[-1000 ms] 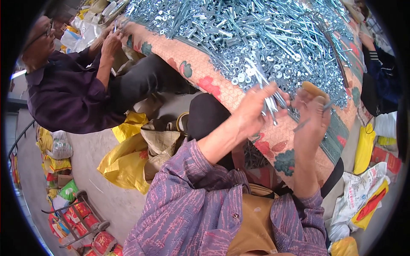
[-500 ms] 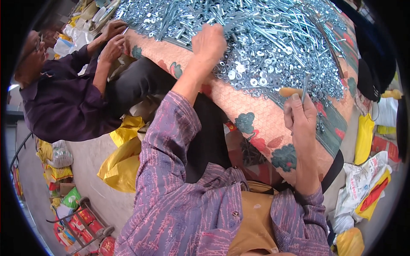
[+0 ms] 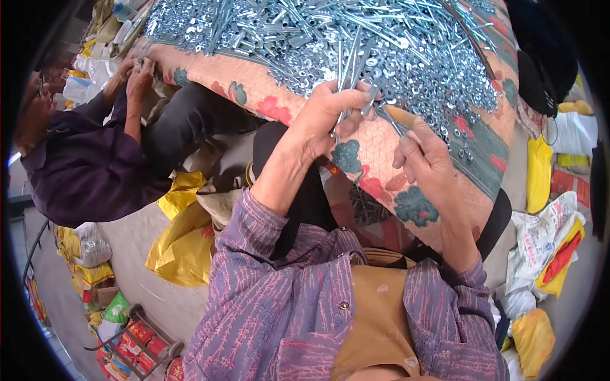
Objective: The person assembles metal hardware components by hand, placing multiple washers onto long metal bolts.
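Observation:
My left hand point(image 3: 330, 117) is closed around several long silver bolts point(image 3: 351, 60), which stick up and out past its fingers. Close by on the right, my right hand point(image 3: 424, 151) is closed on a thin metal bolt point(image 3: 393, 124) slanting toward the left hand. A tan cover point(image 3: 403, 117) shows at the index finger of my right hand; its kind is hard to make out. Beyond both hands spreads a heap of loose washers, nuts and long bolts point(image 3: 406, 66) on a flowered tablecloth point(image 3: 375, 149).
To the left sits another person point(image 3: 95, 146) in dark clothes, both hands at the table's edge. Yellow sacks point(image 3: 184, 247) lie on the floor between us. A hand cart with red packages point(image 3: 140, 343) stands lower left. More bags and sacks point(image 3: 540, 247) lie at right.
My left hand has come back from the heap toward me and now holds several bolts. My right hand has moved left, close to it, its bolt now tilted.

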Demonstrator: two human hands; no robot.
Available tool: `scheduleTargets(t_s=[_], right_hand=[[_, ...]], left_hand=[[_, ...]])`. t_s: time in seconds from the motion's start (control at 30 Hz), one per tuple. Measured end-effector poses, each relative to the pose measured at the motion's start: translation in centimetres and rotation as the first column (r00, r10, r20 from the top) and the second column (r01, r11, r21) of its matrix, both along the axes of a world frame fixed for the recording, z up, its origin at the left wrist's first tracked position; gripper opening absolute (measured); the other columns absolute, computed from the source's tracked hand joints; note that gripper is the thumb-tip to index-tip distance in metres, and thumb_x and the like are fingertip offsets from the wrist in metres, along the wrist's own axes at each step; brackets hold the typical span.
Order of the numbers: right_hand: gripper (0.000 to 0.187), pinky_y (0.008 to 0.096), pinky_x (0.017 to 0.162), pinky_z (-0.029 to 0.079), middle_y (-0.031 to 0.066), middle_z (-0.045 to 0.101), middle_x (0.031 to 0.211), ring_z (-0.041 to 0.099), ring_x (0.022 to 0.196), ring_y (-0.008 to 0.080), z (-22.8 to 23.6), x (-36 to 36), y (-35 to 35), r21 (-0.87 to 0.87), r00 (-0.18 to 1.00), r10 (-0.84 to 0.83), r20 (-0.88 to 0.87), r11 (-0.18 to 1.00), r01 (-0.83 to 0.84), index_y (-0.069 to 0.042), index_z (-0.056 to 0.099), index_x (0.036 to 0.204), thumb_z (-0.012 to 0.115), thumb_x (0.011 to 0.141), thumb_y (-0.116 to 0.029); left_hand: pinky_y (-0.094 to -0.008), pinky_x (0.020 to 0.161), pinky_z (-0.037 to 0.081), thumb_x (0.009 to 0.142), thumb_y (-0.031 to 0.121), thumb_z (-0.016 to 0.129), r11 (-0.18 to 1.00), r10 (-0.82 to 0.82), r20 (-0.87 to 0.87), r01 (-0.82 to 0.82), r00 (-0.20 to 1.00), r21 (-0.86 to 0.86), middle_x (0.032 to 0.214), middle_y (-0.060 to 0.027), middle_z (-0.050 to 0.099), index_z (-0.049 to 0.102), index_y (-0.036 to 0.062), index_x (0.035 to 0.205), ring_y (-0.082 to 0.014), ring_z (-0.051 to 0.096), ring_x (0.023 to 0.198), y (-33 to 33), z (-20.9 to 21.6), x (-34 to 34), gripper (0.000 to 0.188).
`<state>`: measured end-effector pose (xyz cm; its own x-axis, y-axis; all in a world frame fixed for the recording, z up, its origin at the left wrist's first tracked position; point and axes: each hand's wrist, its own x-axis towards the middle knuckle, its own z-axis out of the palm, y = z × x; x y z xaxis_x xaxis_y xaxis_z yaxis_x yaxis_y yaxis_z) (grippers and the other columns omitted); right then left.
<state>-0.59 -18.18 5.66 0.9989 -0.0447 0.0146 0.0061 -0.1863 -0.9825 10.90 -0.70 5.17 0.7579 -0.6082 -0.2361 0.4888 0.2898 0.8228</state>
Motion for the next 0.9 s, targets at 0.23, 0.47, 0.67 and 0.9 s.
scheduleTargets(t_s=[0.23,0.47,0.67,0.9], right_hand=[[0.025,0.0192,0.045,0.034,-0.0009,0.054,0.063,0.041,0.050,0.0026,0.9,-2.0,-1.5,-0.073,0.999,-0.026,0.025,0.997,0.028,0.001,0.055,0.119,0.044,0.097,-0.005],[0.018,0.0261,0.068,0.049,0.0069,0.064,0.078,0.060,0.073,0.0116,0.9,-3.4,-2.5,0.213,0.975,-0.151,0.162,0.970,0.114,-0.002,0.057,0.110,0.046,0.097,-0.008],[0.015,0.0484,0.094,0.047,0.0157,0.063,0.104,0.063,0.095,0.0237,1.3,-2.7,-3.8,0.811,0.938,-0.247,0.244,0.582,-0.058,-0.005,0.056,0.108,0.045,0.098,-0.010],[0.011,0.0508,0.096,0.046,0.0104,0.063,0.097,0.061,0.092,0.0184,0.1,-3.3,-2.1,0.880,0.939,-0.270,0.211,0.471,-0.062,-0.008,0.055,0.104,0.046,0.098,-0.008]], left_hand=[[-0.0181,0.035,0.024,0.083,0.008,0.057,0.958,-0.156,-0.212,0.094,0.965,-0.272,0.065,-0.0057,0.056,0.060,-0.0060,0.101,-0.0037,0.033,0.036,-0.1,-0.6,-3.2,0.023],[-0.0173,0.037,0.024,0.085,0.011,0.062,0.984,-0.130,-0.076,0.119,0.989,-0.133,0.069,-0.0042,0.057,0.062,-0.0029,0.101,-0.0022,0.035,0.039,-0.1,0.1,-5.2,0.021],[-0.0153,0.036,0.026,0.083,0.008,0.065,0.987,-0.142,-0.173,0.125,0.975,-0.101,0.071,-0.0069,0.057,0.062,-0.0023,0.100,-0.0028,0.039,0.043,-1.8,-0.5,-9.1,0.020],[-0.0166,0.037,0.032,0.083,0.009,0.064,0.988,-0.132,-0.200,0.113,0.971,-0.104,0.071,-0.0073,0.058,0.061,-0.0047,0.098,-0.0031,0.040,0.040,-3.0,-1.6,-11.1,0.021]])
